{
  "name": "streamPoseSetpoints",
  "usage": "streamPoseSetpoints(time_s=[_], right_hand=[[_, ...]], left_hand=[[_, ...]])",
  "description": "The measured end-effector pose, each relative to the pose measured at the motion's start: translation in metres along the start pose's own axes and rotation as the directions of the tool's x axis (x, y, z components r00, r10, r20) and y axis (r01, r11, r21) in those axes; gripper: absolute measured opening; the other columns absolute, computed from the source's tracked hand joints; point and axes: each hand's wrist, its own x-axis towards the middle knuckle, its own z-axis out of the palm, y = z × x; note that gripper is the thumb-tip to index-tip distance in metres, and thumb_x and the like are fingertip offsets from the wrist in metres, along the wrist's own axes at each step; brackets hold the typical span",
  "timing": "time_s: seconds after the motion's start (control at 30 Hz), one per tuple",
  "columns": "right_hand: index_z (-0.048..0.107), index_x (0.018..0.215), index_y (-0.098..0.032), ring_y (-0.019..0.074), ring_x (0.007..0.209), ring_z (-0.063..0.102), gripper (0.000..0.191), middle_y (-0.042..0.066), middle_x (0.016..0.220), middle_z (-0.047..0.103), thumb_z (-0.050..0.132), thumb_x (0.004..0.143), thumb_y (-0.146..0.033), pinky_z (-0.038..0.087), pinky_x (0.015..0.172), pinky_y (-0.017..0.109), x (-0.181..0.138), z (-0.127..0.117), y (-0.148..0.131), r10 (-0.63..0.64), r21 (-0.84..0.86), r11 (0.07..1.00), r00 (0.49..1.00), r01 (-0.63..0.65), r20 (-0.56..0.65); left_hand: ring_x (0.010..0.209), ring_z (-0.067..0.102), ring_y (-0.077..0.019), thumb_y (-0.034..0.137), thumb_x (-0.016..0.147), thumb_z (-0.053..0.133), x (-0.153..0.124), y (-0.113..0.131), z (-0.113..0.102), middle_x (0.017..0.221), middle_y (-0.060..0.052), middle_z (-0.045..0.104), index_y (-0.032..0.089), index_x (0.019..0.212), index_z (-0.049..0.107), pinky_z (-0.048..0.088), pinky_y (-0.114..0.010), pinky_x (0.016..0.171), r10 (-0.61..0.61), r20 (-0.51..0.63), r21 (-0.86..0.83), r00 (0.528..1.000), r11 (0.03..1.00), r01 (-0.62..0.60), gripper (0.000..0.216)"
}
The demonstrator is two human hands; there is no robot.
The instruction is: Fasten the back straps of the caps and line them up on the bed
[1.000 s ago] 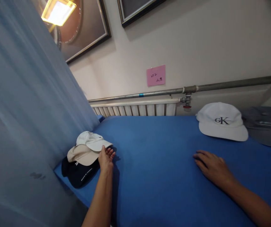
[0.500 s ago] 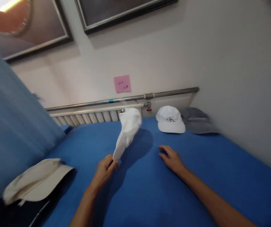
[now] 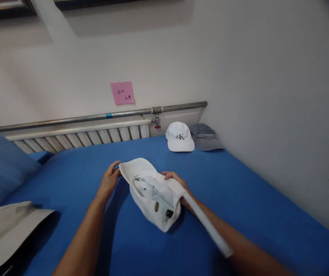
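Note:
A white baseball cap (image 3: 149,195) is held over the bed with its hollow inside turned up toward me. Its brim points to the upper left. My left hand (image 3: 110,180) pinches the brim's left edge with the fingertips. At the opposite side, my right hand (image 3: 175,178) grips the cap's back band, fingers on top and the palm partly hidden behind it. From that band a long pale strap (image 3: 207,224) sticks out toward the lower right, past my right forearm. Inside the cap show a dark tag and a small oval metal piece.
Blue sheeting (image 3: 141,260) covers the surface. By the wall sit a white cap with black letters (image 3: 180,137) and a grey cap (image 3: 207,137). A beige cap (image 3: 12,226) lies at lower left. Behind are a radiator (image 3: 81,137), a pipe (image 3: 181,107) and a pink note (image 3: 122,93).
The white cap has come nearer and turned over, its inside now facing up. My right hand has moved in and taken hold of its back band. The view has shifted rightward and down.

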Motion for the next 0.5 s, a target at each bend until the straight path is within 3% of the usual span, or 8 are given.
streamPoseSetpoints(time_s=[0.1, 0.2, 0.27, 0.37, 0.5], right_hand=[[0.056, 0.077, -0.020, 0.0259, 0.111, 0.055, 0.019, 0.005, 0.119, 0.060, 0.044, 0.085, -0.031, 0.043, 0.092, 0.036, -0.007, 0.014, 0.000, 0.128, 0.103, 0.988, 0.981, -0.114, -0.144], [0.053, 0.070, -0.020, 0.0245, 0.102, 0.057, 0.015, 0.005, 0.108, 0.064, 0.046, 0.077, -0.032, 0.043, 0.088, 0.034, -0.011, 0.019, -0.005, 0.210, 0.180, 0.968, 0.957, -0.175, -0.199], [0.053, 0.069, -0.021, 0.0237, 0.099, 0.057, 0.013, 0.004, 0.105, 0.065, 0.048, 0.073, -0.032, 0.043, 0.086, 0.033, -0.011, 0.019, -0.009, 0.239, 0.219, 0.957, 0.948, -0.193, -0.210], [0.053, 0.068, -0.022, 0.0229, 0.096, 0.057, 0.011, 0.004, 0.102, 0.066, 0.048, 0.070, -0.032, 0.042, 0.084, 0.032, -0.012, 0.019, -0.015, 0.255, 0.249, 0.948, 0.942, -0.199, -0.218], [0.053, 0.066, -0.022, 0.0225, 0.098, 0.053, 0.009, 0.003, 0.099, 0.064, 0.050, 0.066, -0.031, 0.039, 0.089, 0.032, -0.014, 0.021, -0.018, 0.235, 0.229, 0.956, 0.944, -0.182, -0.231]], left_hand=[[0.103, 0.063, -0.0246, 0.011, 0.063, 0.071, -0.008, 0.008, 0.007, 0.101, -0.008, 0.069, 0.022, 0.088, 0.071, 0.047, -0.041, 0.097, 0.039, 0.001, 0.041, 0.999, 0.998, -0.039, 0.027], [0.113, 0.059, -0.0275, 0.003, 0.052, 0.074, -0.033, 0.024, 0.004, 0.100, -0.005, 0.072, 0.025, 0.075, 0.073, 0.032, -0.045, 0.111, 0.085, 0.182, 0.064, 0.980, 0.993, -0.098, 0.031], [0.115, 0.058, -0.0305, 0.004, 0.051, 0.076, -0.054, 0.035, 0.000, 0.099, -0.006, 0.073, 0.025, 0.077, 0.075, 0.022, -0.049, 0.115, 0.121, 0.383, 0.100, 0.916, 0.980, -0.172, 0.034], [0.116, 0.057, -0.0319, 0.013, 0.055, 0.080, -0.082, 0.047, 0.002, 0.095, -0.007, 0.073, 0.025, 0.085, 0.077, 0.008, -0.050, 0.118, 0.157, 0.567, 0.228, 0.809, 0.913, -0.337, 0.032], [0.084, 0.065, -0.0261, 0.016, 0.054, 0.083, -0.106, 0.059, 0.015, 0.069, -0.002, 0.067, 0.026, 0.073, 0.075, 0.008, -0.052, 0.117, 0.121, 0.704, 0.265, 0.700, 0.870, -0.417, 0.023]])
